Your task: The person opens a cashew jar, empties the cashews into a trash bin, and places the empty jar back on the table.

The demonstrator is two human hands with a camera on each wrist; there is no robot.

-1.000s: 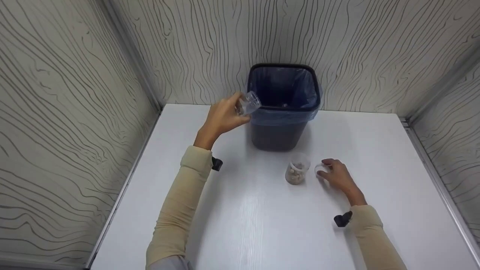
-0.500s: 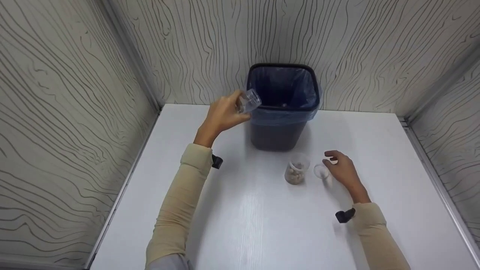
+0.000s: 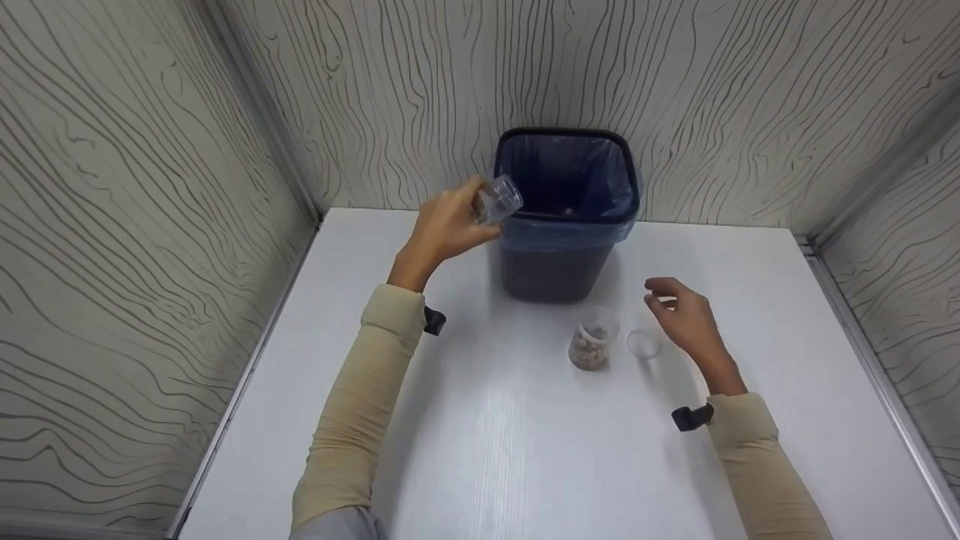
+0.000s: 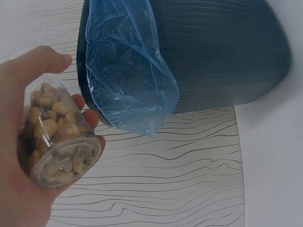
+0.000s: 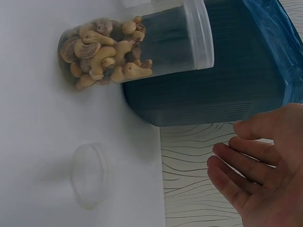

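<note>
My left hand (image 3: 442, 229) grips a clear plastic jar (image 3: 496, 201), tilted with its mouth at the left rim of a dark bin (image 3: 555, 270). Mixed nuts (image 4: 52, 118) show inside this jar in the left wrist view. On the white table stands a second clear jar (image 3: 589, 351), upright and uncovered; cashews and other nuts (image 5: 106, 54) fill its lower part. Just right of it lies a clear round lid (image 3: 643, 345). My right hand (image 3: 686, 322) is raised beyond the lid, its fingers loosely bent and holding nothing.
A blue bag (image 3: 611, 176) lines the bin and folds over its rim. The bin stands at the back of the table (image 3: 480, 450), against a wood-patterned wall (image 3: 420, 90). Similar panels rise at the left and right sides.
My right hand has let go of the lid, leaving it on the table, and moved up and away from it. My left hand still holds the tilted jar at the bin, almost unmoved.
</note>
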